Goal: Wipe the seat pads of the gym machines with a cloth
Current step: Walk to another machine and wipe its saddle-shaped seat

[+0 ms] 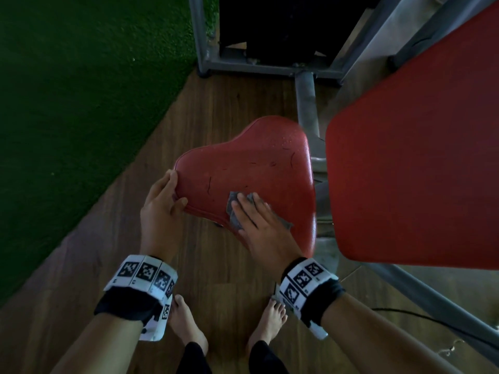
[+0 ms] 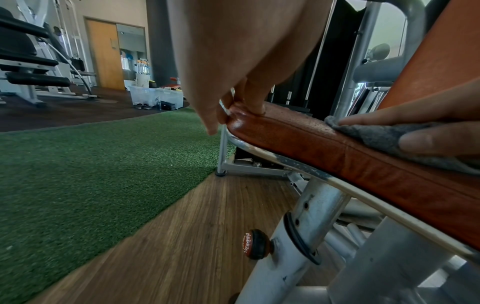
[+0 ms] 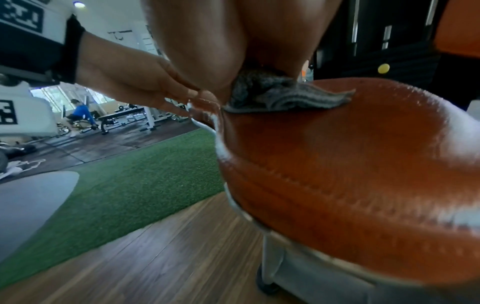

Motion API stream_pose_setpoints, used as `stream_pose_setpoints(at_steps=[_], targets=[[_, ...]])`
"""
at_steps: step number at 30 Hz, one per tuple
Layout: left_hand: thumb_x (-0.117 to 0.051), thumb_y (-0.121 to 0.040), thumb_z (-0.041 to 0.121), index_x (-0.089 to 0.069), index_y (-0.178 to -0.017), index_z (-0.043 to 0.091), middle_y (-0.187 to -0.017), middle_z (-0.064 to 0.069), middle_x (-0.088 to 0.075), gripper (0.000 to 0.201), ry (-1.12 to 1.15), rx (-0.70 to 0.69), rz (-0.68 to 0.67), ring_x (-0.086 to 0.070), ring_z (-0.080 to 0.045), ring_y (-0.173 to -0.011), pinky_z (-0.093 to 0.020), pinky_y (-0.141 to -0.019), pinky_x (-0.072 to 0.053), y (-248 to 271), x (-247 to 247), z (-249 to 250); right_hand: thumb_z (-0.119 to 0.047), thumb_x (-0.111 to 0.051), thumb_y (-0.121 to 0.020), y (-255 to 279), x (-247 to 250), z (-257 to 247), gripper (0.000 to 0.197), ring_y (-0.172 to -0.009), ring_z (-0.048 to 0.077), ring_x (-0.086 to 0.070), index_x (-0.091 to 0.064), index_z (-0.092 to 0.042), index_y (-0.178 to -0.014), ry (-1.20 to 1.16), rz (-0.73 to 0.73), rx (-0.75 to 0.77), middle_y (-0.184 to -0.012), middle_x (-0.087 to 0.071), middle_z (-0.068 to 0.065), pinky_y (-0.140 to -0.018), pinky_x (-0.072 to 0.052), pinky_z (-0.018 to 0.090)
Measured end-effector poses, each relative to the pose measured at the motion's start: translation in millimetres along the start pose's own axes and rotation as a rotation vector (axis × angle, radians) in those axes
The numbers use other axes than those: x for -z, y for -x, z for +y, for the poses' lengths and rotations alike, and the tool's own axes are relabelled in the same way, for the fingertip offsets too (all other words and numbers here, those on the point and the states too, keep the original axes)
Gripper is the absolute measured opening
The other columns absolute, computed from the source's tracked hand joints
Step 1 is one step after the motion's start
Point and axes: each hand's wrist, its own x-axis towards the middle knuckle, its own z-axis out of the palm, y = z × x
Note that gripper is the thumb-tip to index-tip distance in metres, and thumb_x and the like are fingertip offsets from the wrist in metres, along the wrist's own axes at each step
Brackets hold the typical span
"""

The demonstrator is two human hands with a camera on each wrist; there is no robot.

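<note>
A red seat pad (image 1: 251,168) sits on a metal post, in the middle of the head view. My left hand (image 1: 164,195) grips its left corner, thumb on top and fingers curled over the edge (image 2: 233,107). My right hand (image 1: 256,217) lies flat on a grey cloth (image 1: 234,209) and presses it onto the near part of the pad. In the left wrist view, the cloth (image 2: 384,137) shows under straight fingers (image 2: 428,142). The right wrist view has the cloth (image 3: 298,98) bunched under the palm on the seat pad (image 3: 363,164).
A large red back pad (image 1: 418,171) overhangs at the right. The grey machine frame (image 1: 305,103) runs behind the seat, and the post bears an adjustment knob (image 2: 255,243). Green turf (image 1: 81,103) lies left and wood floor (image 1: 216,265) under my bare feet. A person (image 3: 82,115) exercises far off.
</note>
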Motion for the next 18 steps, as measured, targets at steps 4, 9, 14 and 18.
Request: stream_pose_setpoints(at_steps=[4, 9, 14, 18], targets=[[-0.061, -0.089, 0.001, -0.04, -0.145, 0.013, -0.149, -0.004, -0.04, 0.061, 0.013, 0.0, 0.004, -0.04, -0.016, -0.135, -0.021, -0.106, -0.03, 0, 0, 0, -0.02, -0.037, -0.102, -20, 15, 11, 0.052, -0.147, 0.03, -0.011, -0.022, -0.013, -0.151, -0.129, 0.016, -0.199, -0.16, -0.014, 0.006, -0.119, -0.019, 0.044], [-0.061, -0.089, 0.0, -0.04, -0.145, 0.011, -0.149, -0.005, -0.04, 0.06, 0.008, -0.014, 0.0, -0.04, -0.016, -0.135, -0.022, -0.106, -0.031, 0, 0, -1, -0.017, -0.043, -0.099, -24, 15, -6, 0.055, -0.146, 0.034, -0.013, -0.025, -0.012, -0.151, -0.083, 0.063, -0.281, -0.16, -0.016, 0.004, -0.118, -0.02, 0.047], [-0.062, -0.089, 0.001, -0.041, -0.144, 0.012, -0.149, -0.005, -0.041, 0.06, 0.016, -0.022, -0.004, -0.042, -0.016, -0.133, -0.027, -0.107, -0.036, -1, 0, -3, -0.023, -0.045, -0.097, -18, 8, 0, 0.054, -0.143, 0.033, -0.026, -0.032, -0.011, -0.148, 0.054, -0.015, 0.077, -0.156, -0.028, 0.005, -0.114, -0.025, 0.044], [-0.062, -0.089, 0.003, -0.043, -0.144, 0.014, -0.148, -0.002, -0.042, 0.059, 0.04, -0.018, -0.01, -0.046, -0.016, -0.131, -0.03, -0.107, -0.04, -1, 0, -5, -0.021, -0.039, -0.1, -28, 21, 21, 0.052, -0.147, 0.029, -0.012, -0.025, -0.012, -0.15, -0.09, -0.007, -0.139, -0.16, -0.017, 0.004, -0.118, -0.019, 0.044]])
